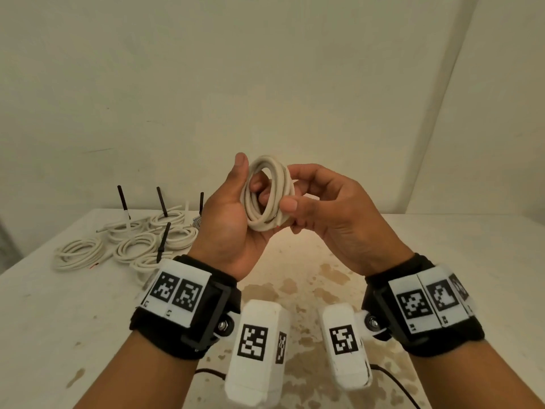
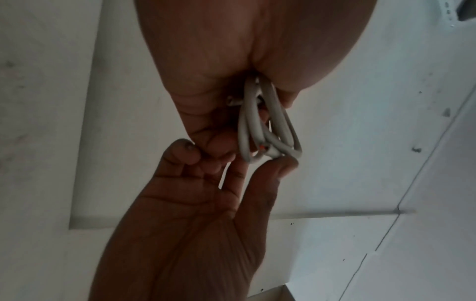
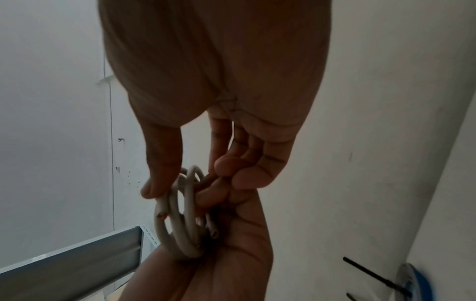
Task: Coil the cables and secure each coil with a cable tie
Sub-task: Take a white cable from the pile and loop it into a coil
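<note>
A small coil of white cable (image 1: 267,196) is held up in the air above the table (image 1: 442,276), between both hands. My left hand (image 1: 236,208) grips its left side, fingers curled through the loop and thumb upright. My right hand (image 1: 312,199) pinches the right side between thumb and fingers. In the left wrist view the coil (image 2: 268,126) hangs from my left palm, and the right thumb (image 2: 283,165) presses its lower end. In the right wrist view the coil (image 3: 180,224) shows a cut end with an orange core, lying in the left palm (image 3: 226,254).
Several white cable coils (image 1: 141,240) lie at the table's far left, with black cable ties (image 1: 161,202) sticking up from them. The table surface in front of me is stained brown. A wall stands close behind. A grey metal bar (image 3: 77,260) shows in the right wrist view.
</note>
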